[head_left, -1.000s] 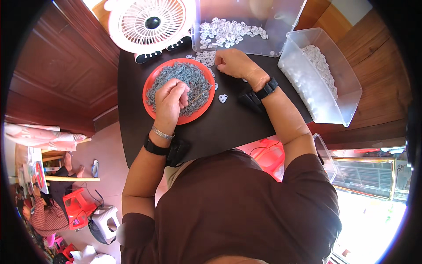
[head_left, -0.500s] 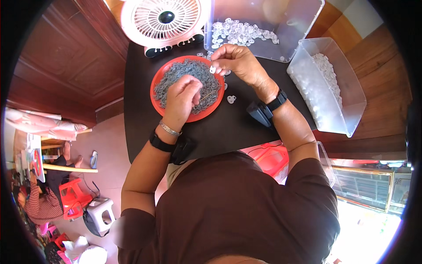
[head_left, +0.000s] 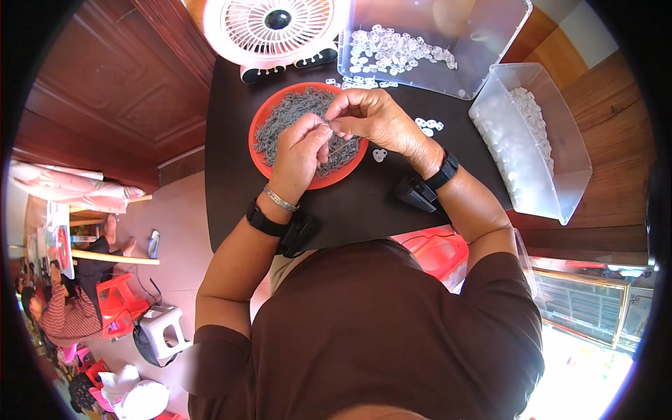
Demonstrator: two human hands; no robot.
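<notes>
Compared with half a second ago, the right hand [head_left: 374, 120] has come across to the left hand [head_left: 301, 150], so that the tips of both meet above the red bowl [head_left: 260, 159]. Back then the right fingers pinched a small white piece apart from the left hand; now thumb and forefinger bend in a loop to the meeting point, and I cannot tell whether they are fully closed or what they pinch. The left fingers are curled and pressed together; whether they grip a piece is hidden. The many grey pieces [head_left: 276, 126] lie inside the bowl under the hands. White pieces [head_left: 429, 127], earlier covered by the right hand, now show right of the bowl.

The dark surface [head_left: 343, 217] leaves a narrow strip between the bowl and its left edge, and a wider stretch from the bowl to its near edge, partly under the forearms.

Just right of the bowl lies a small white clump [head_left: 379, 155]. Beyond the bowl, a loose row [head_left: 360, 82] of white pieces lies before a clear box [head_left: 479, 59]. A fan [head_left: 276, 31] stands behind the bowl to the left, and a clear tub [head_left: 514, 157] stands well right of it.
</notes>
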